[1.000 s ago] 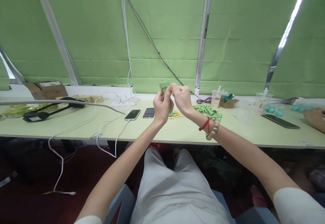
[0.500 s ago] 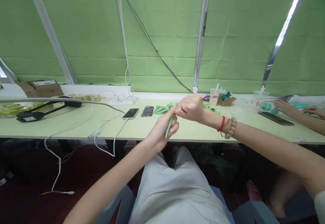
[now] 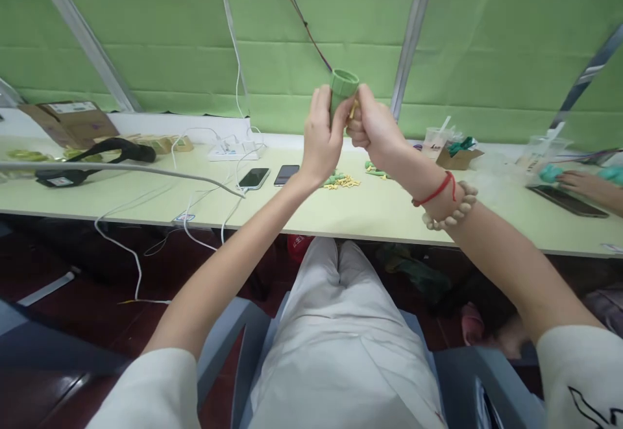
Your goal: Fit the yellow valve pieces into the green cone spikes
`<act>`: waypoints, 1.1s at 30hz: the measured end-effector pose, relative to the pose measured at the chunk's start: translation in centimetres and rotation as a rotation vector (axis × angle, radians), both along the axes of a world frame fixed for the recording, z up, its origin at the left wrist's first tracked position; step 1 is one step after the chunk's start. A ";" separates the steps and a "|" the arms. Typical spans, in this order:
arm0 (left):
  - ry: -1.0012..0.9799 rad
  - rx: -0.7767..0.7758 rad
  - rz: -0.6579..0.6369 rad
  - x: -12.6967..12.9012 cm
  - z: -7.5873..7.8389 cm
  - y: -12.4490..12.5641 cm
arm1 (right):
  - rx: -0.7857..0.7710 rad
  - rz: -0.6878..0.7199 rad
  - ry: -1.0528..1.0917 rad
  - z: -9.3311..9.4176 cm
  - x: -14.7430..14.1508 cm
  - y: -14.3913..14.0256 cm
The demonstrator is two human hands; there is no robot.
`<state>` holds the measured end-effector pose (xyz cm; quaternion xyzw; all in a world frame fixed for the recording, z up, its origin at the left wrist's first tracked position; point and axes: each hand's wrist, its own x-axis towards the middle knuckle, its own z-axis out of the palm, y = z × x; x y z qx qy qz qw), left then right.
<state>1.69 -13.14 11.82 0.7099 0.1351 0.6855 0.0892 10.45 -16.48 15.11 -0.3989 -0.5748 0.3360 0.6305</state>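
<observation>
My left hand [image 3: 322,132] is raised above the table with its fingers wrapped round a green hollow piece [image 3: 344,78]. The piece has a round, cup-like open end facing up; its lower part is hidden by the hand. Right beside it, my right hand [image 3: 377,125] is closed, pinching a small yellow piece [image 3: 353,110] against the side of the green one. Whether the two pieces touch I cannot tell. Below the hands, small yellow pieces [image 3: 344,183] lie in a heap on the table, with green pieces [image 3: 335,176] partly hidden behind my left wrist.
Two phones, one [image 3: 254,178] with a cable, lie left of the heap. Further left are a black strapped device [image 3: 104,156], a power strip [image 3: 233,152] and a cardboard box [image 3: 73,122]. Drink cups [image 3: 435,140] stand right. Another person's hand [image 3: 581,181] is at far right.
Both hands have risen, and the green piece now points its open end upward instead of its thin end down. A yellow piece now shows in my right fingers. The head view has shifted.
</observation>
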 end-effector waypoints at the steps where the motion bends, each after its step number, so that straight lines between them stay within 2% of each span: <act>1: 0.027 -0.010 -0.016 -0.2 0.3 0.4 | -0.016 0.012 0.034 0.3 0.0 0.4; 4: 0.076 -0.040 -0.040 -0.7 0.5 0.9 | -0.005 0.023 0.132 0.4 0.1 1.1; 7: 0.071 -0.053 -0.030 -1.0 0.1 1.0 | -0.056 0.061 0.178 -0.4 -0.3 1.8; 10: 0.055 -0.107 -0.036 -1.2 0.0 1.3 | 0.007 -0.022 0.186 -0.9 -1.2 3.0; 13: 0.023 -0.242 -0.068 -1.7 0.9 1.9 | 0.203 -0.130 0.208 -0.7 -1.9 5.3; 14: 0.012 -0.310 -0.084 -2.1 1.3 2.3 | 0.224 -0.132 0.206 -0.6 -2.2 6.2; 16: 0.014 -0.442 -0.099 -2.8 2.0 3.3 | 0.139 -0.069 0.215 -0.7 -2.9 8.4; 19: 0.068 -0.524 -0.001 -3.7 2.6 5.8 | 0.019 -0.009 0.334 -1.6 -4.3 11.8; 23: 0.199 -0.526 0.252 -3.5 2.7 10.2 | 0.013 -0.037 0.495 -3.5 -5.3 16.1; 25: 0.224 -0.548 0.304 -2.8 2.7 12.4 | -0.021 -0.014 0.530 -4.0 -5.0 18.1; 27: 0.222 -0.515 0.228 -2.1 2.7 14.3 | -0.033 0.018 0.509 -4.1 -4.4 19.7; 30: 0.191 -0.401 0.102 -1.1 2.0 16.7 | 0.008 -0.052 0.471 -3.8 -3.1 21.5; 33: 0.134 -0.433 0.010 -0.8 1.1 18.8 | -0.036 -0.092 0.425 -3.6 -2.0 22.7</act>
